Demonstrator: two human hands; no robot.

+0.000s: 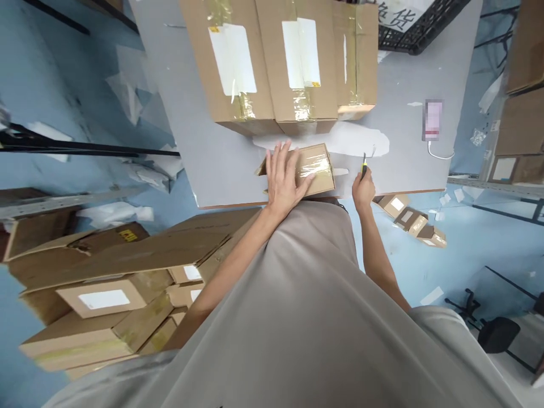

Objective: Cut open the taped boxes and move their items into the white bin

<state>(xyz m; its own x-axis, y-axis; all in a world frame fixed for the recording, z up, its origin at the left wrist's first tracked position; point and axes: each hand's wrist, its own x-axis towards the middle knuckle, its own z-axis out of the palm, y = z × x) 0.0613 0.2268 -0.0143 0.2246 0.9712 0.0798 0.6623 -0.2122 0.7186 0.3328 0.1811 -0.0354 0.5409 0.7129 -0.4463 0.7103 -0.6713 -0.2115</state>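
My left hand (pixel 284 178) lies flat, fingers spread, on top of a small taped cardboard box (pixel 314 169) at the near edge of the grey table (pixel 204 141). My right hand (pixel 362 190) is closed around a thin tool with a yellow-and-black handle (pixel 364 165), its tip pointing up just right of the box. Three large taped cardboard boxes (pixel 276 56) with white labels stand in a row behind the small box.
A white sheet (pixel 361 141) lies on the table right of the small box, with a phone (pixel 432 119) on a white cable. A black crate (pixel 420 22) sits at the far corner. Stacked cardboard boxes (pixel 106 289) stand at left; small boxes (pixel 410 218) lie on the blue floor.
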